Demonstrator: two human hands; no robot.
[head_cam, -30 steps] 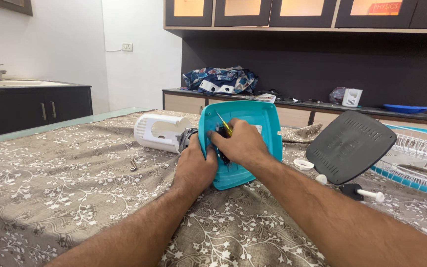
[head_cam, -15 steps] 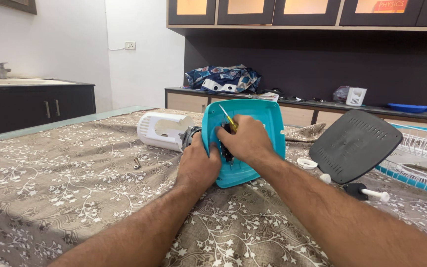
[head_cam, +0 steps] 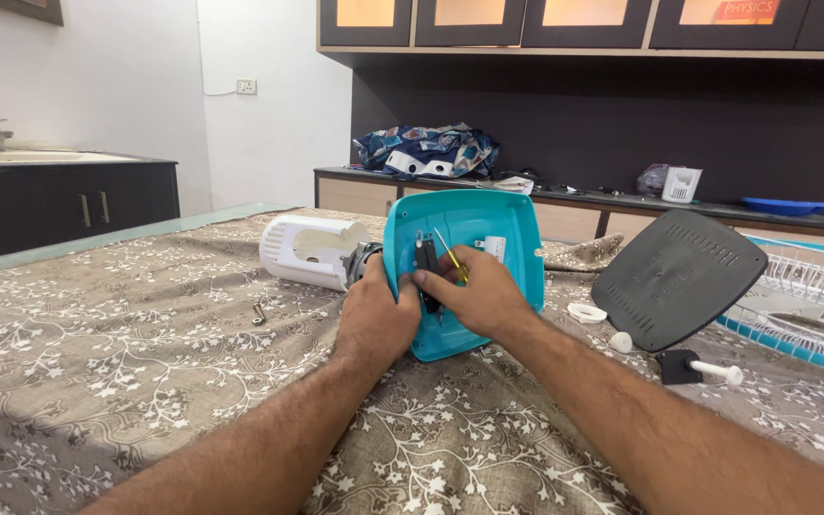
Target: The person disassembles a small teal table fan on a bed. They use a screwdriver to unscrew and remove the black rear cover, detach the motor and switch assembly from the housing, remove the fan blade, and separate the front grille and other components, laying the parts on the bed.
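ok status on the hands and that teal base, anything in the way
Left hand grips teal base edge. Right hand holds screwdriver at black part inside. Nothing blocking.

Both forearms reach forward, left hand point(head_cam: 374, 319) and right hand point(head_cam: 477, 296) touching, fingers curled.

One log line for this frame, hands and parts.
left hand: steadies teal base | right hand: holds screwdriver inside base | grey plate: lying to the right

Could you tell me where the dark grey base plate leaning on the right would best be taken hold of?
Probably by the raised upper right edge of the grey base plate, coming from above. It stands tilted with that rim free, while its lower edge sits on the table.
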